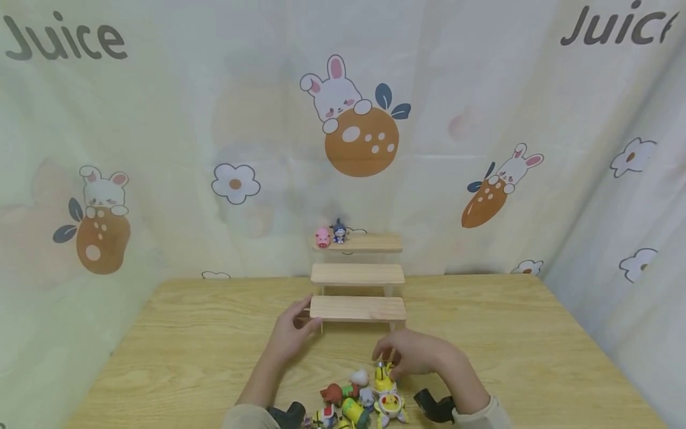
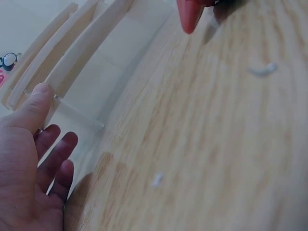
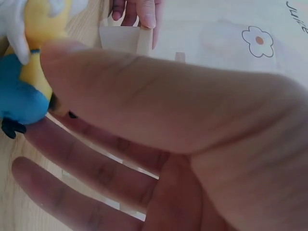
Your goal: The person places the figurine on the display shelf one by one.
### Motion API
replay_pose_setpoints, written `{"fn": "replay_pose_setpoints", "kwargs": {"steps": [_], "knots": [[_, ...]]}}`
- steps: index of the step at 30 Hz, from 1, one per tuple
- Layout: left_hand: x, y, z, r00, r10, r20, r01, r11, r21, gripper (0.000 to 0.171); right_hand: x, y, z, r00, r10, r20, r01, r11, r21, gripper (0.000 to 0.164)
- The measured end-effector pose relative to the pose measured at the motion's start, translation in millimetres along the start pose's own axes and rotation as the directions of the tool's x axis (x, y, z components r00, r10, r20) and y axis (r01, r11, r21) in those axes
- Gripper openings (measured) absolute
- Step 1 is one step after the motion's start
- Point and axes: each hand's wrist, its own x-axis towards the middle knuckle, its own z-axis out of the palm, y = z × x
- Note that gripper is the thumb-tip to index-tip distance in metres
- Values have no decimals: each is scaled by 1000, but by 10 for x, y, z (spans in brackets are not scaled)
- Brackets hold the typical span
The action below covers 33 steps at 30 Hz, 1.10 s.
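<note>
A wooden three-step display stand point(image 1: 358, 308) stands at the back of the table. My left hand point(image 1: 289, 330) holds the left end of its lowest step; in the left wrist view the thumb point(image 2: 41, 91) lies against the step's edge. My right hand point(image 1: 415, 353) is over a group of toy figures and pinches a yellow minion figurine point(image 1: 383, 376), whose blue overalls and black feet show in the right wrist view. Its far side is hidden by the fingers. Beside it lies a yellow figure in a white flower-like hood point(image 1: 390, 406). A pink pig point(image 1: 323, 238) and a dark-blue figure point(image 1: 339, 232) stand on the top step.
Several other small figures, including a red-brown one point(image 1: 332, 393) and a yellow-green one point(image 1: 354, 411), lie close together at the table's front. Black wrist-camera parts point(image 1: 433, 406) sit by each forearm. A printed curtain point(image 1: 236, 119) hangs behind the table point(image 1: 509, 345).
</note>
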Motion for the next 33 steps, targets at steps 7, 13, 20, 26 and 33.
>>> {"fn": "replay_pose_setpoints", "kwargs": {"steps": [7, 13, 20, 26, 33], "knots": [[15, -13, -25, 1000, 13, 20, -13, 1000, -20, 63, 39, 22, 21, 1000, -20, 2, 20, 999, -28, 29], [10, -34, -39, 1000, 11, 23, -10, 1000, -29, 66, 57, 41, 33, 1000, -17, 2, 17, 1000, -17, 23], [7, -35, -49, 999, 2, 42, -1, 1000, -22, 66, 69, 62, 51, 1000, -27, -2, 27, 1000, -3, 18], [5, -41, -42, 1000, 1, 31, 0, 1000, -28, 64, 90, 85, 64, 1000, 5, -24, -5, 999, 40, 17], [-10, 7, -34, 1000, -12, 13, 13, 999, -45, 61, 130, 117, 64, 996, 2, -88, -2, 1000, 2, 17]]}}
